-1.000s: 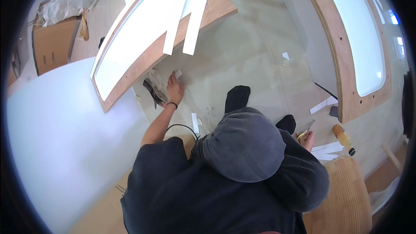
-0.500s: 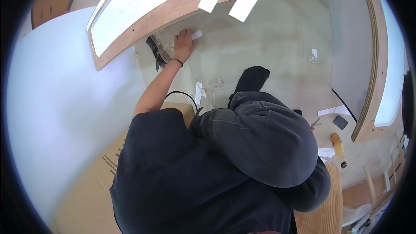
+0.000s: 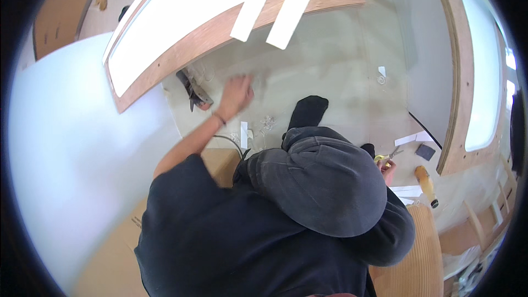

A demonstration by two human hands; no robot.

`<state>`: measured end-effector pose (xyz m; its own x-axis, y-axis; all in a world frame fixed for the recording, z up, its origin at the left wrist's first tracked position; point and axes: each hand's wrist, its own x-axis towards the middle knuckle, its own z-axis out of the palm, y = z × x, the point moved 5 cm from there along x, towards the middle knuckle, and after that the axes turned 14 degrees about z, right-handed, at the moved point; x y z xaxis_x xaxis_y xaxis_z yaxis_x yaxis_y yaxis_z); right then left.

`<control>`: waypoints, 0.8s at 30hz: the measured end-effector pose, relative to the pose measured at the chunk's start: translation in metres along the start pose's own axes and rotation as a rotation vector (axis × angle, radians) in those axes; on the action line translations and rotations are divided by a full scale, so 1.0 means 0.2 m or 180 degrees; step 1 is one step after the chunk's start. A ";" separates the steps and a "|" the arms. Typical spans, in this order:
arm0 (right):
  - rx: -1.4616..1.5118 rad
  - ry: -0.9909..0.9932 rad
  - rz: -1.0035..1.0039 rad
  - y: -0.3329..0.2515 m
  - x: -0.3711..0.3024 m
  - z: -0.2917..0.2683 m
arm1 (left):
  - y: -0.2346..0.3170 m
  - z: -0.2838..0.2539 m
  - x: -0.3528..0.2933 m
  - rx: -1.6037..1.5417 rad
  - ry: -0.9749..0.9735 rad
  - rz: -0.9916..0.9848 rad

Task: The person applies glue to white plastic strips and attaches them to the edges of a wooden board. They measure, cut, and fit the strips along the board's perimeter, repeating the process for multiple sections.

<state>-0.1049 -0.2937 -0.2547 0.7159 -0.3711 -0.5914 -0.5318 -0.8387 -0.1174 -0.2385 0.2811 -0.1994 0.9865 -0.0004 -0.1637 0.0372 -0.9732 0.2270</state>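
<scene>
My left hand (image 3: 236,98) is over the floor near the black-and-grey hand tool (image 3: 193,89). Motion smears its fingers, so their grip and anything in them cannot be made out. At my right side, partly hidden behind my grey trouser leg (image 3: 330,187), my right hand (image 3: 389,172) closes on the yellow handles of a pair of scissors (image 3: 380,159). The blades point away from me. A short white strip (image 3: 244,134) lies on the floor near a dark cable, with a tangle of clear shreds (image 3: 268,122) beside it.
A curved, wood-edged white panel (image 3: 187,52) spans the far left, two white strips (image 3: 291,19) hanging over it. Another wood-edged panel (image 3: 461,82) stands at right. Near it are a dark square pad (image 3: 425,152) and a yellow bottle (image 3: 424,180). My socked foot (image 3: 309,111) is mid-floor.
My left hand has come back toward me from the floor beside the tool; the white piece at its fingers no longer shows clearly. My right hand and the scissors' yellow handles have come into sight.
</scene>
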 end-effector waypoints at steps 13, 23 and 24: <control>0.1316 0.0921 0.0145 -0.10 -0.01 -0.27 | 0.31 0.19 -0.62 -0.0030 -0.1894 -0.0552; 0.1766 0.1394 0.0257 -0.39 0.56 -0.56 | 0.14 0.24 -0.08 -0.0509 -0.1687 -0.0809; 0.1428 0.1508 0.0291 -0.43 0.59 -0.58 | 0.17 0.22 0.01 -0.0586 -0.1583 -0.0706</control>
<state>0.0773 -0.3104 -0.2217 0.7262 -0.6542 -0.2115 -0.6635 -0.5861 -0.4651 -0.2426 0.2375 -0.2343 0.7599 0.0475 -0.6483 0.3057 -0.9063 0.2920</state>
